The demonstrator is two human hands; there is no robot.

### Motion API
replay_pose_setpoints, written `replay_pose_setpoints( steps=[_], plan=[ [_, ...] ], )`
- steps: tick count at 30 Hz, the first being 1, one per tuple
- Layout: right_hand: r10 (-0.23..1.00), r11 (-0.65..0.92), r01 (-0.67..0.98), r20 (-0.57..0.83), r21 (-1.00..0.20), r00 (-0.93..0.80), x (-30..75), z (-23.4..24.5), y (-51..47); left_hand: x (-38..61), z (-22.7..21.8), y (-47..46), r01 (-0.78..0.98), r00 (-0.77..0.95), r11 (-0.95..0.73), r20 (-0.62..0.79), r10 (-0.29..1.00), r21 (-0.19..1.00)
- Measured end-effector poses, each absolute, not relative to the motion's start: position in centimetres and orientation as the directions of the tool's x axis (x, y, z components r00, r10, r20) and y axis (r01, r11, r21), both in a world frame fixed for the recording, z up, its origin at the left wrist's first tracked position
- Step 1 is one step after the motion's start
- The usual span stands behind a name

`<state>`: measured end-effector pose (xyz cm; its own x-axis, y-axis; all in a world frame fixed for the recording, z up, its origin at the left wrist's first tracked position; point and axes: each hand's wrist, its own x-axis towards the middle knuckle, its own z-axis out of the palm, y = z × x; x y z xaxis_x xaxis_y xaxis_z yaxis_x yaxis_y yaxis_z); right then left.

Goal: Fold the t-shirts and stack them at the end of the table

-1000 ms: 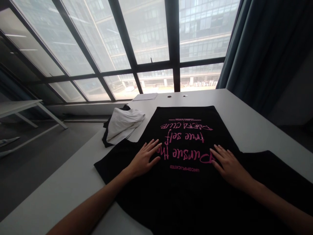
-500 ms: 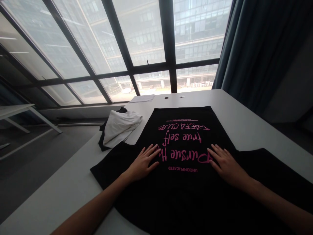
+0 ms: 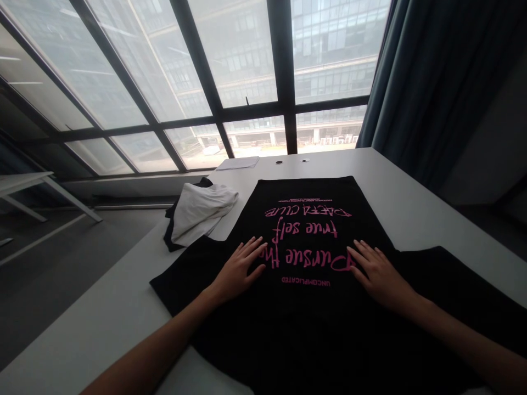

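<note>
Flattening stage: black T-shirt (image 3: 307, 241) lies print-up on the white table (image 3: 411, 192); left hand (image 3: 236, 271) and right hand (image 3: 379, 274) press it flat, fingers spread, pinching nothing.

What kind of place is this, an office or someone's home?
Probably an office or workroom rather than a home: tall grid windows face other large buildings, the long white table under the black T-shirt has cable holes, and a second plain table stands at left.

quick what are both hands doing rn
Left hand: open, flat on the black shirt.
Right hand: open, flat on the shirt, holding nothing.
</note>
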<state>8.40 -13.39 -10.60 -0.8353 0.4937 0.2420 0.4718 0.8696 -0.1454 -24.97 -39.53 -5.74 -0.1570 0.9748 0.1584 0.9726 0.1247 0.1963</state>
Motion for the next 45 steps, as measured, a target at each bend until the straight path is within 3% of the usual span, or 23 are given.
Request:
replay_pose_setpoints(
  steps=[4, 15, 30, 37, 41, 45],
  plan=[
    [0.499, 0.866, 0.475, 0.231, -0.154, -0.835, 8.4, -10.2, -13.6, -25.0, -6.0, -39.5, 0.972, -0.141, 0.118, 0.102, 0.985, 0.201],
    [0.497, 0.867, 0.467, 0.222, -0.174, -0.839, 8.4, -9.8, -13.7, -24.8, -5.3, -39.4, 0.945, -0.232, 0.132, 0.330, 0.915, 0.299],
    [0.497, 0.867, 0.466, 0.224, -0.179, -0.839, 8.4, -9.9, -13.7, -24.6, -4.9, -39.3, 0.939, -0.262, 0.133, 0.412, 0.873, 0.316],
    [0.496, 0.867, 0.467, 0.223, -0.171, -0.839, 8.4, -9.9, -13.7, -24.7, -5.4, -39.3, 0.942, -0.248, 0.152, 0.315, 0.916, 0.299],
    [0.502, 0.864, 0.475, 0.213, -0.166, -0.838, 8.4, -9.7, -13.8, -24.8, -5.5, -39.3, 0.943, -0.256, 0.160, 0.331, 0.908, 0.291],
    [0.506, 0.862, 0.482, 0.195, -0.159, -0.840, 8.3, -9.5, -13.9, -25.3, -6.2, -39.4, 0.961, -0.201, 0.161, 0.172, 0.964, 0.223]
  ],
)
